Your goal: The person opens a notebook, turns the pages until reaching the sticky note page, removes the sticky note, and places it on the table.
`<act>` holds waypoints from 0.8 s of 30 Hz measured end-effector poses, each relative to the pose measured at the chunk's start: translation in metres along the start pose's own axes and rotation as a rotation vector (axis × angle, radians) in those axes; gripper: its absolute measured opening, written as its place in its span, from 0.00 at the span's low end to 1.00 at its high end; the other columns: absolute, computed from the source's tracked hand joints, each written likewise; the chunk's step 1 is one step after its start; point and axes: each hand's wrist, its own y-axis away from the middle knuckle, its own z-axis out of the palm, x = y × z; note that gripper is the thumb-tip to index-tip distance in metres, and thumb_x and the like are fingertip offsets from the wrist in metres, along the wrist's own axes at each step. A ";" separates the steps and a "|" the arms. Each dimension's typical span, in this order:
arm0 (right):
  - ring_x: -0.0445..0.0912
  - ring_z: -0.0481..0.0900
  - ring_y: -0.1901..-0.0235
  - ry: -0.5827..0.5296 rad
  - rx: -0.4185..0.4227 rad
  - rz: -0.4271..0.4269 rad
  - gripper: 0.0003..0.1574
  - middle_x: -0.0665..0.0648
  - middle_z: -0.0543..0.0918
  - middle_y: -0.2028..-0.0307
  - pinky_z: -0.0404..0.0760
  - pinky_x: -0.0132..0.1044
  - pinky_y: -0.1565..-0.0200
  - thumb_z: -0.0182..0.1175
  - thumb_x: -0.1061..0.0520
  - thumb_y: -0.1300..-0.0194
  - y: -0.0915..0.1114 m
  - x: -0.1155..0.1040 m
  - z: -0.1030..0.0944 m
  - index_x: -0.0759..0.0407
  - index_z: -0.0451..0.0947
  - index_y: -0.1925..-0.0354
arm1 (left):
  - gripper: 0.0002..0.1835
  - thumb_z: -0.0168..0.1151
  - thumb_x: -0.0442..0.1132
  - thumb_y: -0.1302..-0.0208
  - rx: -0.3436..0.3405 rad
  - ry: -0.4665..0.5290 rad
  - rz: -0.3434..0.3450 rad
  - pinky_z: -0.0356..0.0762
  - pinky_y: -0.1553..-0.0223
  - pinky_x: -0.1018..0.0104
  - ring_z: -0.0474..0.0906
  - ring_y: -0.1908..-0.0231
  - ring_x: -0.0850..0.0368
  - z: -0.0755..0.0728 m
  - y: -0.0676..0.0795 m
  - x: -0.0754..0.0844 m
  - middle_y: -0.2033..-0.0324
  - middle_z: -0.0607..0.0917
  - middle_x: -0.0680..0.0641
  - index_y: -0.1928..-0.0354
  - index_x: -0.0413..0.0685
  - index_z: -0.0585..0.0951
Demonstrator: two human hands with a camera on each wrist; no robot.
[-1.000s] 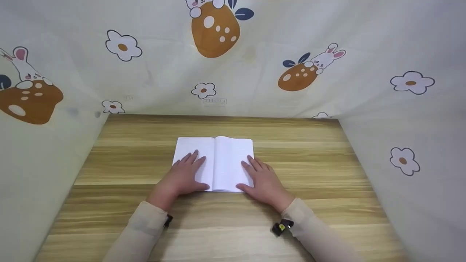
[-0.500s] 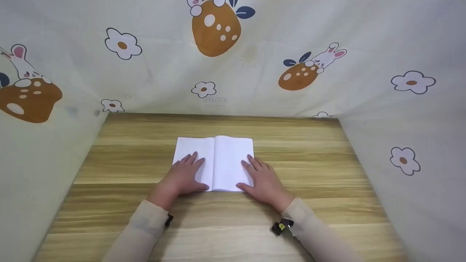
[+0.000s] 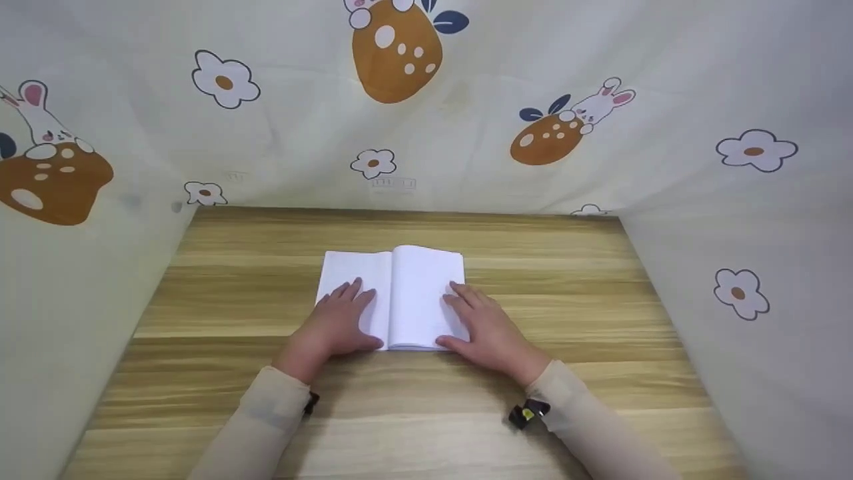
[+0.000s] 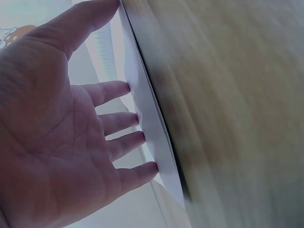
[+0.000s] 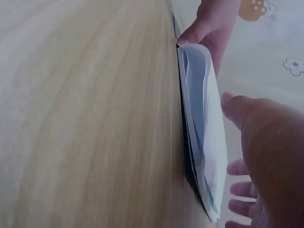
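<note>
Lying open on the streaky wood-grain table [image 3: 400, 427], the white notebook [image 3: 424, 293] sits between the two hands, its fold running away from the person, each page nearest its own hand. The left hand [image 3: 336, 327] rests spread-fingered on the left page; the right hand [image 3: 490, 333], fingers also apart, is at the outer edge, contact unclear. Thin, smooth sheets bow into a rounded hump right of the fold.
</note>
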 end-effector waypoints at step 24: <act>0.60 0.76 0.26 0.074 -0.078 -0.205 0.38 0.64 0.76 0.24 0.73 0.53 0.24 0.73 0.45 0.25 0.004 -0.010 0.005 0.64 0.79 0.27 | 0.55 0.80 0.57 0.36 -0.004 0.027 -0.021 0.46 0.17 0.31 0.49 0.15 0.29 0.003 -0.002 0.000 0.14 0.54 0.32 0.15 0.42 0.65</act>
